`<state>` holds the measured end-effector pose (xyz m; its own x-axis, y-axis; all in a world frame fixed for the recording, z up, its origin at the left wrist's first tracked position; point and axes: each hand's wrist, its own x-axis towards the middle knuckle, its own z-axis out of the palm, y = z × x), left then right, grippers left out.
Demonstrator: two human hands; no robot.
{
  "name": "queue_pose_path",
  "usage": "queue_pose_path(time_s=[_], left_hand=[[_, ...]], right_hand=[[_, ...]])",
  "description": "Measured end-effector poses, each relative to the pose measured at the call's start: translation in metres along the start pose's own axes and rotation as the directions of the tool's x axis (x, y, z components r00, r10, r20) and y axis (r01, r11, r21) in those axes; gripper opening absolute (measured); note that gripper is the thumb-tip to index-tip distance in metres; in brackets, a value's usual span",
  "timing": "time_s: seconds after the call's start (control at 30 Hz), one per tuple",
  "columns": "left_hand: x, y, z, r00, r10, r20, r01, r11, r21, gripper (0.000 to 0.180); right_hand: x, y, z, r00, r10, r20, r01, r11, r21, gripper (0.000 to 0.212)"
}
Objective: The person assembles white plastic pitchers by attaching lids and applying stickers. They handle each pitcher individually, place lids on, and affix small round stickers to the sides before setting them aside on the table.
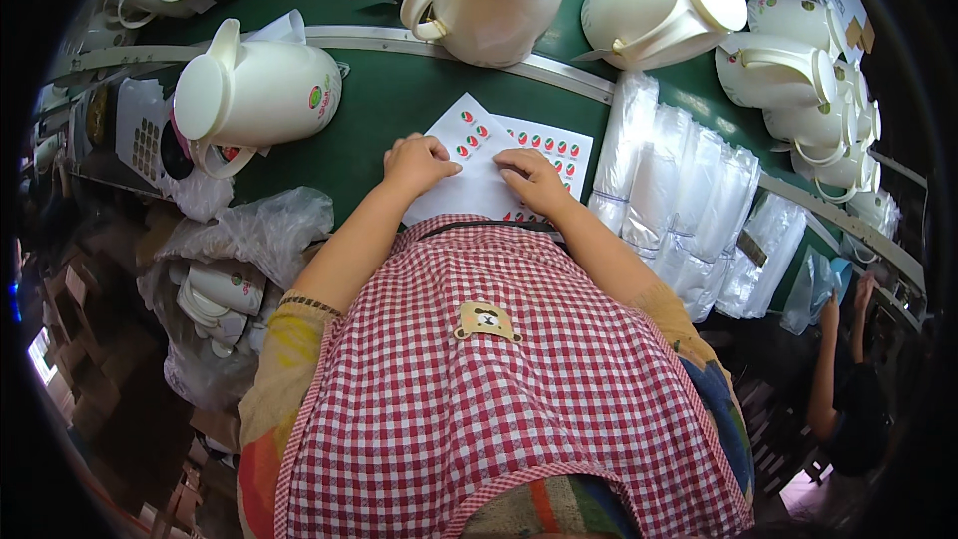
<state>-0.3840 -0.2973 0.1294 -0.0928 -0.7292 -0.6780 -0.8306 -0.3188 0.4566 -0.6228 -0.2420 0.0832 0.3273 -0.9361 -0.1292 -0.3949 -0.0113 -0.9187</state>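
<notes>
A white sheet of round red-and-green stickers (461,122) lies tilted near the front edge of the green work surface, just ahead of my apron. My left hand (417,162) is closed at its left side, the fingers curled and the thumb toward the middle. From the other side, my right hand (536,183) grips it with bent fingers at the right edge. Fingers partly hide where each hand meets the paper. Beneath and to the right lies another sticker sheet (574,145), showing rows of similar stickers. Left of my hands, a cream plastic jug (274,95) rests on its side.
Bundled clear plastic bags (664,180) lie to the right. An upright cream jug (499,5) and a tilted one (644,15) stand beyond a metal rail (559,70). More jugs (788,70) line the far right, where another person's arms (828,339) handle a bag.
</notes>
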Motion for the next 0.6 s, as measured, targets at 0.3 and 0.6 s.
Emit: queue_pose_path(time_s=[0.3,0.6], left_hand=[[-0.002,0.012,0.010,0.994,-0.098,-0.050,0.099,0.995,0.032,0.053],[0.007,0.007,0.008,0.981,0.195,-0.011,-0.192,0.948,-0.252,0.033]], right_hand=[[-0.006,-0.002,0.009,0.995,0.042,-0.090,-0.044,0.999,-0.023,0.029],[0.055,-0.042,-0.020,0.956,0.270,-0.114,-0.282,0.954,-0.099,0.044]])
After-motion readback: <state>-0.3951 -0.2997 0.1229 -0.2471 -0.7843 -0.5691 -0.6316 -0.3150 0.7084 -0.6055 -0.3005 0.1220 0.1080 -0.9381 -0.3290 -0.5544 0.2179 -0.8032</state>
